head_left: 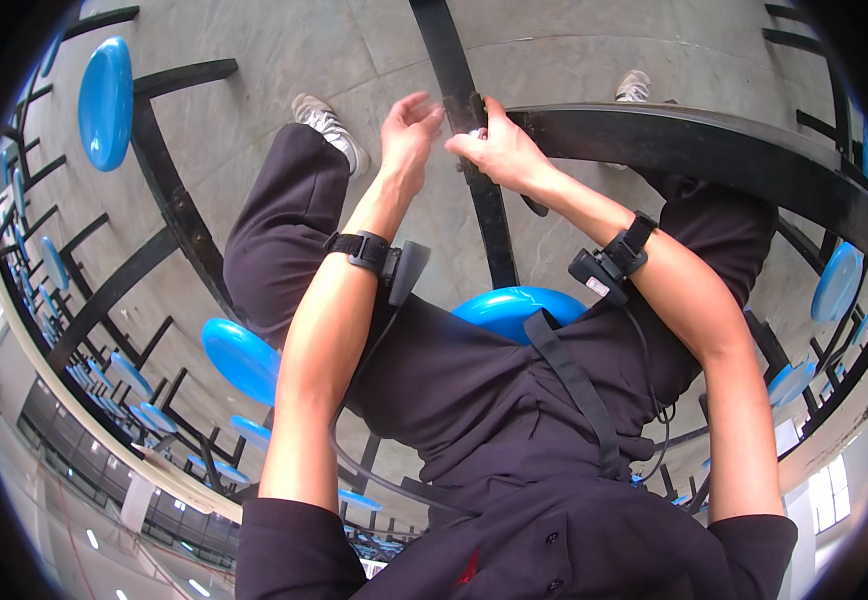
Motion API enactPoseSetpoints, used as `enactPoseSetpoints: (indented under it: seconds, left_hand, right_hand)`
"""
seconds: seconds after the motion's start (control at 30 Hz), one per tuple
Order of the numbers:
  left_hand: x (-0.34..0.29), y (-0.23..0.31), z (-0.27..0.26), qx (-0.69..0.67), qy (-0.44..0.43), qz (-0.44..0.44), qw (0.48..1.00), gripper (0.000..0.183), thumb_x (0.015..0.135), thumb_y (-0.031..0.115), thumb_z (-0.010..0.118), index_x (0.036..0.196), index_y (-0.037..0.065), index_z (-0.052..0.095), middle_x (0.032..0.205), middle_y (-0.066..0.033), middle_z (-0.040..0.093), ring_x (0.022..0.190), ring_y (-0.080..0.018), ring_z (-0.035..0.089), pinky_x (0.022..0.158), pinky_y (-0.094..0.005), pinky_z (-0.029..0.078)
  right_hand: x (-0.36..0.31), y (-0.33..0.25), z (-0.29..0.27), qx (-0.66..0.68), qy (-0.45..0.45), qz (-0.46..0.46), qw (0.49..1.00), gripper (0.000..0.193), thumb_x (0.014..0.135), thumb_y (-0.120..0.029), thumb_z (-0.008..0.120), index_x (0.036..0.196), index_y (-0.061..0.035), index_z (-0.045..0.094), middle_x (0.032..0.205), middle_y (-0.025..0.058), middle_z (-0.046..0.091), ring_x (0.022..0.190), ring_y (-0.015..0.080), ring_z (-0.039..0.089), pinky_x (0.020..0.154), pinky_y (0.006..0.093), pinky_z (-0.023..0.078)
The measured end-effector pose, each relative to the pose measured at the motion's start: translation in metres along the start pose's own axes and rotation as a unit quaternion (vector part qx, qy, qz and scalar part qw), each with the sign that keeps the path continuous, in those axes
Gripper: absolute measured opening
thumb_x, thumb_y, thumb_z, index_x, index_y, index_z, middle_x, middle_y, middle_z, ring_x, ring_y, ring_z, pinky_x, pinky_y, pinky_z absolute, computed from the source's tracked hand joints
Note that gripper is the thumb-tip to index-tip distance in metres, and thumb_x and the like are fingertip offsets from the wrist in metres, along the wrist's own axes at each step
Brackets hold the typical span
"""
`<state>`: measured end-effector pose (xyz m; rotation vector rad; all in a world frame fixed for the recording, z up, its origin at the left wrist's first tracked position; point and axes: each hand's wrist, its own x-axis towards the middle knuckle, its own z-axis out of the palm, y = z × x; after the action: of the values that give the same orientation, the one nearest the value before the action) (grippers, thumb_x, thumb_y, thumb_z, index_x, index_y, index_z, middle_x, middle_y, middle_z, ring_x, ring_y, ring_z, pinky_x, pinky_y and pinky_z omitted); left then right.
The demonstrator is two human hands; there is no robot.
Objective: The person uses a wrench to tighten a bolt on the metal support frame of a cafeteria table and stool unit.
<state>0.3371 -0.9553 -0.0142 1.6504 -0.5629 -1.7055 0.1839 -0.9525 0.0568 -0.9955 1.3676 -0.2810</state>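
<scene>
My left hand point(414, 128) is raised just left of a black metal beam point(449, 60), its fingers loosely curved and apart, slightly blurred, with nothing visible in them. At the joint of that beam with a second, thicker black beam point(654, 135), my right hand point(504, 152) is closed, thumb and fingers pinched near a dark bracket at the joint. A small whitish bit point(478, 133) shows between its fingers; what it is I cannot make out. A round blue seat point(519, 308) is between my thighs, at the near end of the beam.
My shoes point(332, 130) rest on the grey concrete floor point(294, 50), one each side of the beam. More black frames with blue seats point(106, 105) stand to the left and right, in rows. A strap point(574, 390) and thin cables hang along my front and arms.
</scene>
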Motion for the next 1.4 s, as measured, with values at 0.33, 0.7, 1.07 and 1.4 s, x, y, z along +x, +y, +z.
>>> enactPoseSetpoints:
  seconds: [0.33,0.7,1.07,1.4]
  left_hand:
    - [0.003,0.001,-0.001,-0.011,-0.017,0.068,0.997,0.043,0.083,0.009,0.056,0.123,0.0,0.043,0.11,-0.0081,0.057,0.099,-0.0169,0.053,0.08,-0.03,0.043]
    - [0.003,0.005,0.0,-0.013,0.022,0.023,0.999,0.039,0.082,0.004,0.054,0.12,0.0,0.046,0.11,-0.0097,0.058,0.093,-0.0165,0.055,0.078,-0.0268,0.044]
    - [0.002,0.008,0.002,-0.021,0.075,-0.03,0.996,0.037,0.08,0.0,0.056,0.116,0.002,0.047,0.105,-0.0071,0.059,0.087,-0.0166,0.056,0.076,-0.0275,0.044]
    - [0.005,0.002,-0.002,-0.05,0.024,-0.142,0.988,0.04,0.083,0.011,0.061,0.118,0.002,0.043,0.099,-0.0076,0.059,0.083,-0.0162,0.055,0.074,-0.0285,0.045]
  right_hand:
    - [0.004,0.009,0.003,-0.027,0.022,-0.023,0.999,0.069,0.073,-0.034,0.064,0.121,0.006,0.035,0.074,0.0042,0.053,0.069,0.0126,0.052,0.065,0.0265,0.044]
    - [0.003,0.004,0.001,-0.033,0.004,0.008,0.999,0.063,0.07,-0.034,0.062,0.112,0.0064,0.038,0.085,0.0116,0.057,0.08,0.0194,0.057,0.075,0.0302,0.046]
    - [0.008,0.015,0.004,-0.028,0.03,-0.03,0.999,0.065,0.074,-0.032,0.064,0.119,0.0045,0.036,0.069,0.001,0.051,0.062,0.0086,0.049,0.059,0.0231,0.042]
    - [0.007,0.015,0.006,-0.045,0.031,-0.047,0.997,0.065,0.074,-0.033,0.063,0.119,0.0047,0.036,0.069,0.0005,0.05,0.062,0.0084,0.048,0.059,0.0233,0.042]
